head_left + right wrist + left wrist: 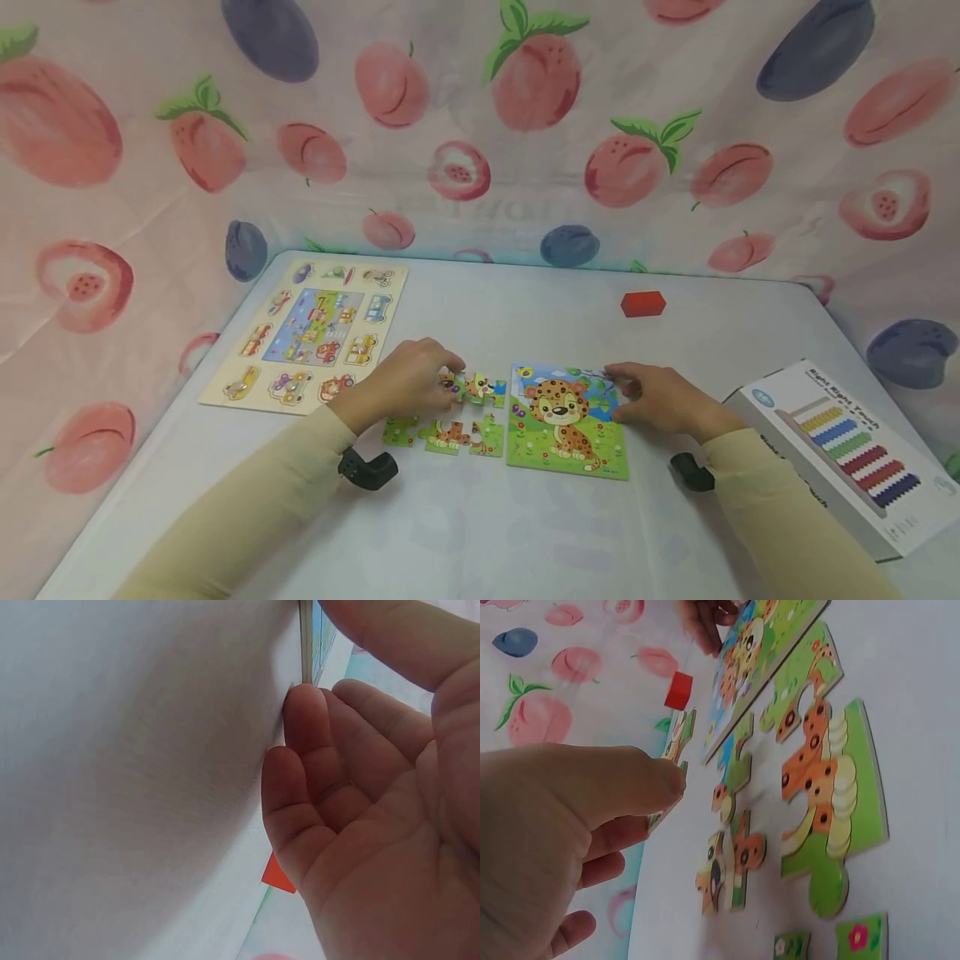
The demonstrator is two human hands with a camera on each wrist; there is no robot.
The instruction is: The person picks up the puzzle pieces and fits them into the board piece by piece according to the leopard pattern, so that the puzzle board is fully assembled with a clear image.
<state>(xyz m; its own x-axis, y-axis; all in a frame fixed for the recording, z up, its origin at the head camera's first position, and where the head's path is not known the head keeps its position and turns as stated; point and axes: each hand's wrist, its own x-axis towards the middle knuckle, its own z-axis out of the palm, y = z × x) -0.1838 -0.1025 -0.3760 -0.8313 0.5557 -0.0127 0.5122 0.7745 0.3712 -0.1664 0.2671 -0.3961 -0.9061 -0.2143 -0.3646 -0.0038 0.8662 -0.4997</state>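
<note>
My left hand (408, 379) pinches a jigsaw puzzle piece (678, 736) between thumb and fingers; the thumb covers part of it. Below and beside that hand lie several loose puzzle pieces (448, 437), printed with orange spotted fur and green grass. Some stand apart from each other, as the left wrist view shows for a paw piece (832, 780). Right of them lies a square leopard picture board (570, 467). At the board's right edge my right hand (660, 400) rests with bent, relaxed fingers, the fingertips touching the edge near the upper corner.
A wooden vehicle puzzle board (247, 379) lies at the back left. Behind the right hand sits a red block (642, 304). A white toy box (840, 450) stands on the right. Fruit-printed cloth (525, 167) hangs behind the white table (480, 533).
</note>
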